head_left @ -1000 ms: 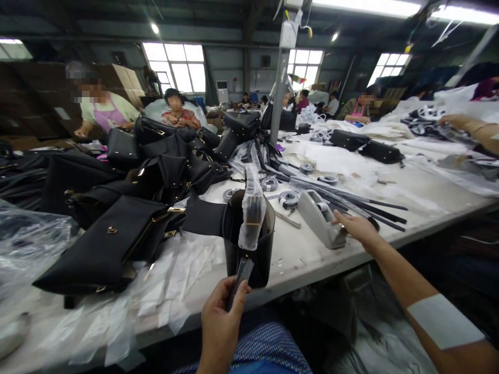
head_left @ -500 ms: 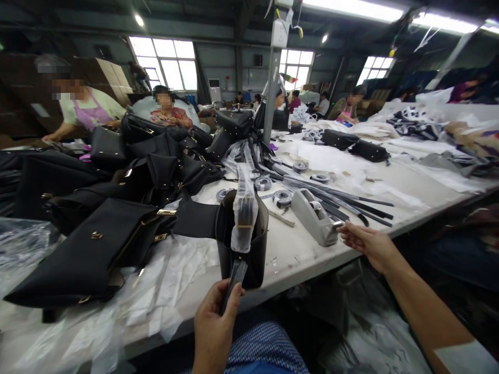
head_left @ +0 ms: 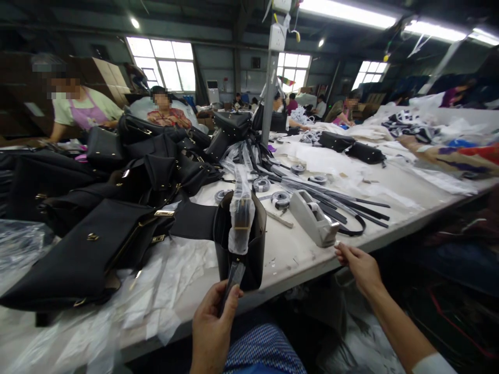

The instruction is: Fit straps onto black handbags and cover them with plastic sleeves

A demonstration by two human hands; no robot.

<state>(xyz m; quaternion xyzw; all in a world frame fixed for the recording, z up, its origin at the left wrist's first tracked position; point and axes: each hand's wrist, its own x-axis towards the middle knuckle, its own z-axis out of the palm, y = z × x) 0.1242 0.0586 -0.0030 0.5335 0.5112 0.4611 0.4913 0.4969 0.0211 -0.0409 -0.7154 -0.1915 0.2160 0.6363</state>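
My left hand [head_left: 213,317] is closed round the lower end of a black strap [head_left: 234,275], thumb on top. Its upper length is bundled in a white wrap [head_left: 241,218] in front of an open black handbag [head_left: 259,246]. The bag stands at the table's near edge, its flap [head_left: 194,221] spread out to the left. My right hand [head_left: 356,262] is pinched just beyond the table edge, with a small whitish bit, apparently a piece of tape, at the fingertips. Close to those fingertips is the front of a grey tape dispenser [head_left: 314,218].
Black handbags [head_left: 89,244] are heaped on the left beside clear plastic sheets [head_left: 23,244]. Behind the dispenser lie loose black straps [head_left: 351,200] and coiled straps [head_left: 280,199]. A metal post [head_left: 267,104] rises from the table. Co-workers sit around it, one sleeved arm [head_left: 448,156] reaching in at right.
My right hand has drawn down and slightly away from the front of the tape dispenser, its fingers now more curled. My left hand keeps its hold. A co-worker's arm reaches further in at right.
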